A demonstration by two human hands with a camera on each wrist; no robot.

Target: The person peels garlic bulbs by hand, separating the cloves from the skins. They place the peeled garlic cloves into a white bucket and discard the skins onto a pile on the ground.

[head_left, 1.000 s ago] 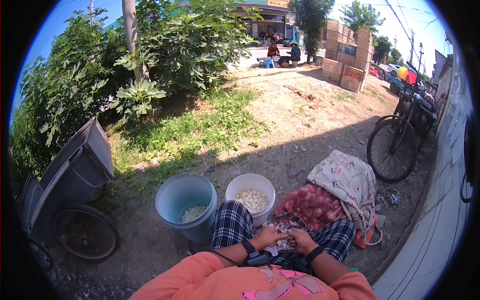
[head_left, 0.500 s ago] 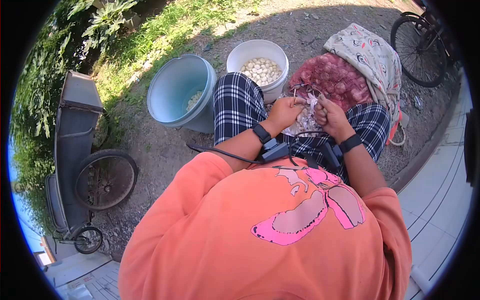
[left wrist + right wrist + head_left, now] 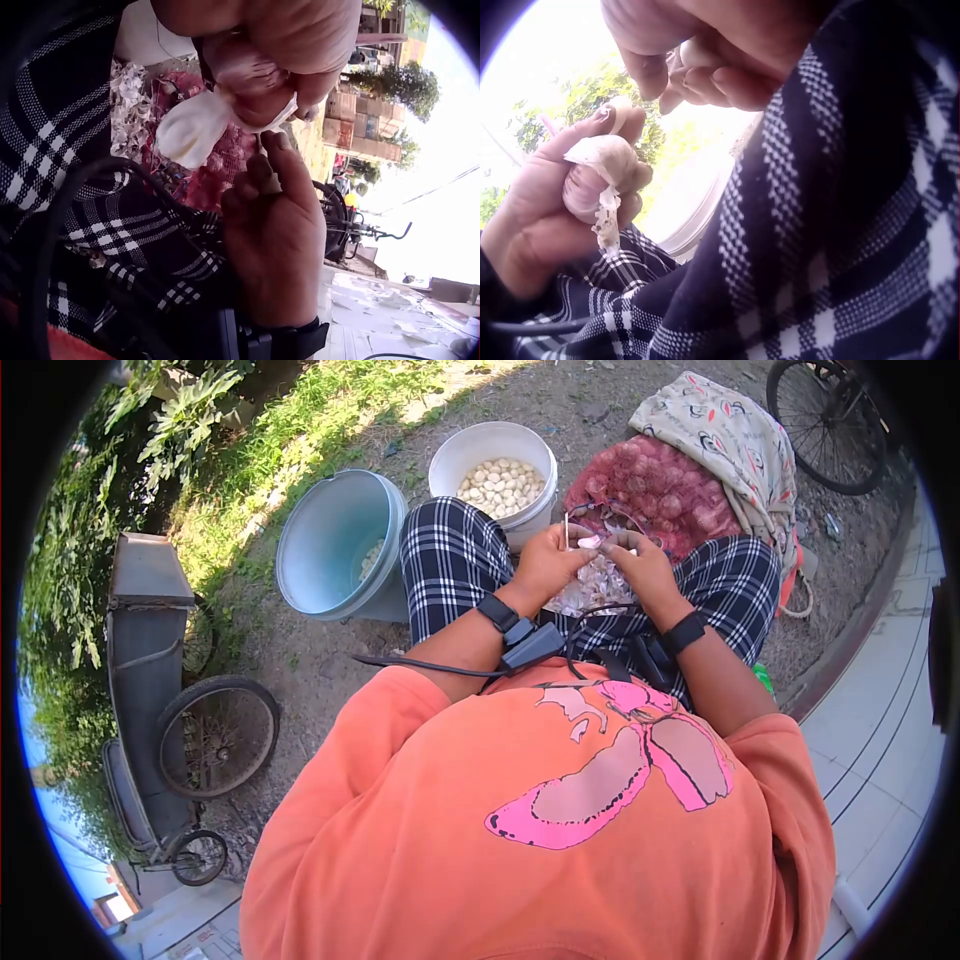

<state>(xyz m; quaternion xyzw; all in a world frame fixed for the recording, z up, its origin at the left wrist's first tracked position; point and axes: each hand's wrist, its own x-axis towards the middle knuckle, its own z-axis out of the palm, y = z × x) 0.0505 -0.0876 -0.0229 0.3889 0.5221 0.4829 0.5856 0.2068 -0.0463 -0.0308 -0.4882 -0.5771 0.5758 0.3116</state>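
In the head view both hands meet over the lap. My left hand holds a garlic bulb with white skin peeling from it; a large loose flap of skin hangs off it in the left wrist view. A thin pale stick juts up from that same hand. My right hand is close beside it, its fingers curled round a pale garlic clove, mostly hidden by the fingers. Beneath the hands lies a heap of garlic skins.
A white bucket of peeled cloves and a blue bucket with some cloves stand left of the knees. Right of them lies a red net sack of garlic, partly under a printed cloth. A cart is at far left, a bicycle top right.
The head view has tilted down, bringing lap and shirt closer. Both hands stay together over the lap; half a second ago they were farther apart, and now their fingertips nearly meet.
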